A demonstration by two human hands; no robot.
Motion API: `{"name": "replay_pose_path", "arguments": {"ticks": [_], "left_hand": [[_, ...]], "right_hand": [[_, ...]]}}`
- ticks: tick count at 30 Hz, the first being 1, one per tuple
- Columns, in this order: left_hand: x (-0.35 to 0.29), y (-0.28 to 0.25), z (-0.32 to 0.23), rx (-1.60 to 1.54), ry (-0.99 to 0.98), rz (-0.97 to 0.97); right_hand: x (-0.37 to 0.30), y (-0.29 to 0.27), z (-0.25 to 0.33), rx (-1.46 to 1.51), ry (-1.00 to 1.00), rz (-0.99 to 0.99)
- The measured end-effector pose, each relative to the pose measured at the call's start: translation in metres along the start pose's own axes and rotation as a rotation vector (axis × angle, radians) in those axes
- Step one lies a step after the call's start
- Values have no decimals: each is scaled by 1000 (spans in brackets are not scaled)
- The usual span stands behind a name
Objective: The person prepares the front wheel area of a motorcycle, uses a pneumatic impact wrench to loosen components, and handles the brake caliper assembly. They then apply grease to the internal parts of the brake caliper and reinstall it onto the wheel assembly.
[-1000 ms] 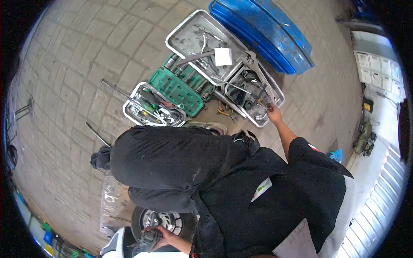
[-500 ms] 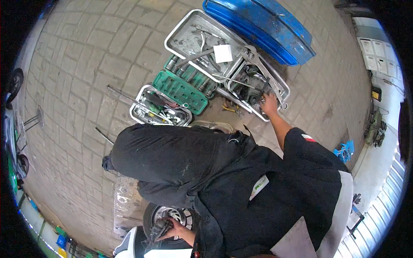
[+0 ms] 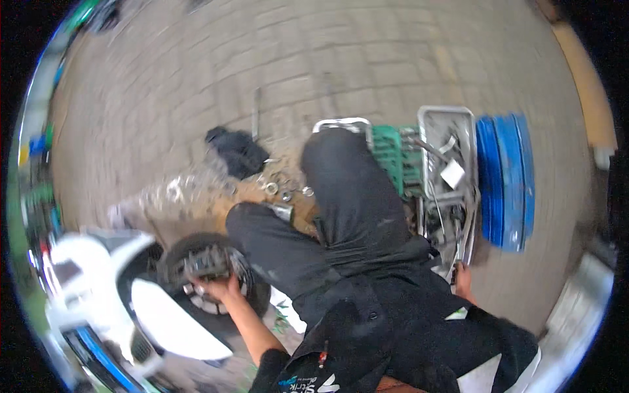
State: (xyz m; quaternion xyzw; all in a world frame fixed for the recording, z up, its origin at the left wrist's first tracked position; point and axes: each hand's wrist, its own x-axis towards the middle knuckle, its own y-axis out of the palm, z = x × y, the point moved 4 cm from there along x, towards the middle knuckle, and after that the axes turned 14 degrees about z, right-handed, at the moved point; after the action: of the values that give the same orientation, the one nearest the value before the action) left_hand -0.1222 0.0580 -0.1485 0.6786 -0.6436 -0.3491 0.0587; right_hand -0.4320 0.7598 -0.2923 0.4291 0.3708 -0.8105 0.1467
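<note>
At the lower left, my left hand (image 3: 223,286) is closed around a dark metal part (image 3: 204,263) that looks like a brake caliper. The part is in front of a black-tyred wheel (image 3: 261,288) with a light spoked rim, beside a white scooter body (image 3: 173,321). My right hand (image 3: 462,281) is at the near end of a metal tool tray (image 3: 473,219) on the right; its fingers are blurred and partly hidden, so what they hold cannot be made out. Wrenches and other tools lie in that tray, partly smeared by motion.
A second metal tray (image 3: 447,112) carries tools and a white square piece (image 3: 453,173). Beside it are a green socket case (image 3: 388,157) and a blue metal box part (image 3: 506,183). Bearing-like rings (image 3: 271,188) and a black cloth (image 3: 237,152) lie on the paved floor (image 3: 327,72).
The view has swung left toward the scooter and wheel. My right hand has shifted from inside the tool tray to its near end. My left hand still grips the dark part by the wheel.
</note>
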Motion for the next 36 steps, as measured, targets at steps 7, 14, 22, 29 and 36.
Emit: {"name": "replay_pose_path", "arguments": {"ticks": [7,14,22,29,36], "left_hand": [[52,42,7,-152,196,263],[60,64,20,-298,328,198],[45,-8,46,-265,311,37],[2,-20,19,203,366,-55],[-12,-5,3,313,351,-63]], "right_hand": [[-6,31,442,-115,-829,228],[-215,295,590,-602,-1025,1129],[-256,431,513,-965,-1255,1499],[-268,439,476,-827,-459,1675],[-253,462,484,-784,-121,1672]]}}
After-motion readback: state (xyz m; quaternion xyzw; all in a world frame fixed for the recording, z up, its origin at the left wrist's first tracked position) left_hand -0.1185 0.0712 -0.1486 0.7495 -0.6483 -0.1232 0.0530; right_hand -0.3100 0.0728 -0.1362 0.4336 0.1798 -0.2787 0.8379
